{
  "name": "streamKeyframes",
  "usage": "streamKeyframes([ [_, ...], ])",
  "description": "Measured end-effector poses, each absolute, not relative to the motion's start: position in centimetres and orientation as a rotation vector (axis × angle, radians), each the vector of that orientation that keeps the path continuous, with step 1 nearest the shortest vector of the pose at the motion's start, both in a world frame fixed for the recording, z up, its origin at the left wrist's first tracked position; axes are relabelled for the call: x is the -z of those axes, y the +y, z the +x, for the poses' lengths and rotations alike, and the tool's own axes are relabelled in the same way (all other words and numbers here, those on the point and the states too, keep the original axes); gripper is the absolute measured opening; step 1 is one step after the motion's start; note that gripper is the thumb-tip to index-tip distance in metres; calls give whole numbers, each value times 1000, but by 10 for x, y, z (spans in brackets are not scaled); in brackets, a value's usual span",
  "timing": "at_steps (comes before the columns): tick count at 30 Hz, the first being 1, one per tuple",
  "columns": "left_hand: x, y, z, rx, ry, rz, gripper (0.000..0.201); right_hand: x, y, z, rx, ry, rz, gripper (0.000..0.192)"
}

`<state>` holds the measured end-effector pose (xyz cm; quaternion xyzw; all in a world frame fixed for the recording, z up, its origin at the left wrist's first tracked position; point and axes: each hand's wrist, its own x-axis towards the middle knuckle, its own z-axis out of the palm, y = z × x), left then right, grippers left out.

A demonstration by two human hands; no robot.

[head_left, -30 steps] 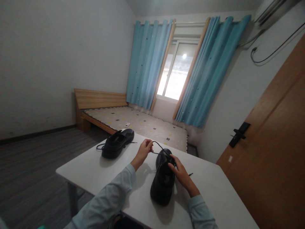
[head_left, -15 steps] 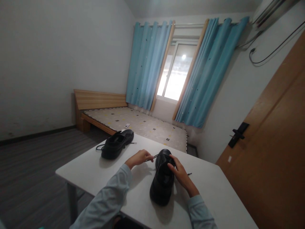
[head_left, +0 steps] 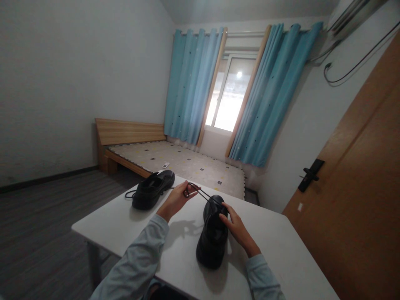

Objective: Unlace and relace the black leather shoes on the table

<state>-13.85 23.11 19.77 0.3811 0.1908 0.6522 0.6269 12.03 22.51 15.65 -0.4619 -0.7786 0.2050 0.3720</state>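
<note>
A black shoe [head_left: 212,246] rests on the white table in front of me, heel toward me. My right hand [head_left: 233,223] grips its right side near the opening, thumb on the inner edge and fingers round the outside. Raised to the left of the shoe, my left hand [head_left: 179,198] holds a black shoelace [head_left: 200,191], which stretches from the shoe's front up to my fingers and loops there. The second black shoe [head_left: 150,193] stands apart at the table's far left, its lace hanging loose beside it.
The white table [head_left: 275,250] stands close to a bed [head_left: 200,160] with a patterned mattress. A small white remote [head_left: 165,165] lies on that mattress. To the right is a brown door [head_left: 356,187] with a black handle.
My left hand has risen and shifted slightly left, drawing the shoelace up from the shoe into a taut line with a loop. My right hand and both shoes keep their places.
</note>
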Motion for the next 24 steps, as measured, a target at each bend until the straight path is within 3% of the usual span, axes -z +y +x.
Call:
streamKeyframes([
  [13,-210,228,-160,-1767,-5,463,27,-157,226,120,-526,-1965,-1178,54],
  [24,-215,227,-176,-2281,255,570,33,-158,226,119,-543,-1969,-1187,54],
])
